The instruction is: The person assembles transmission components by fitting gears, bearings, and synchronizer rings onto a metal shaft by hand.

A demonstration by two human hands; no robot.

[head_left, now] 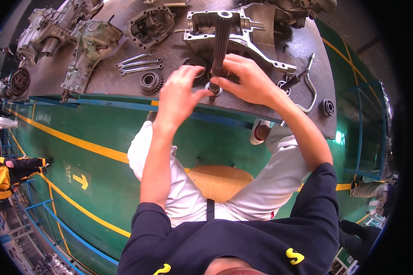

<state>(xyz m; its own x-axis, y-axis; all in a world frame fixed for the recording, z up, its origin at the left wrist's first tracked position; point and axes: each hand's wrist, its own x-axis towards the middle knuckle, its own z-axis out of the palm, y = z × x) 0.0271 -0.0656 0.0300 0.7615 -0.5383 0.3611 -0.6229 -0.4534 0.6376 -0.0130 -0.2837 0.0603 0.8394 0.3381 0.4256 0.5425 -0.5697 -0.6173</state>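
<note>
A long splined shaft (221, 43) stands near the table's front edge and leans slightly, with a bright metal collar low on it. My right hand (250, 80) is closed around its lower part, thumb in front and fingers behind. On the other side, my left hand (181, 94) is held in a wide C, its thumb and fingers apart. The left thumb tip is close to the shaft's lower end; whether it touches cannot be made out. Left of that hand lies a toothed gear (151, 82). Behind the left fingers, a dark round part (192, 64) is partly hidden.
Behind the shaft is an open gearbox housing (257, 43). Several spanners (140, 63) lie left, near another casing (94, 46) and a cover (151, 25). To the right are a bent metal tube (313, 87) and a small bearing (327, 107). A wooden stool (220, 181) is beneath me.
</note>
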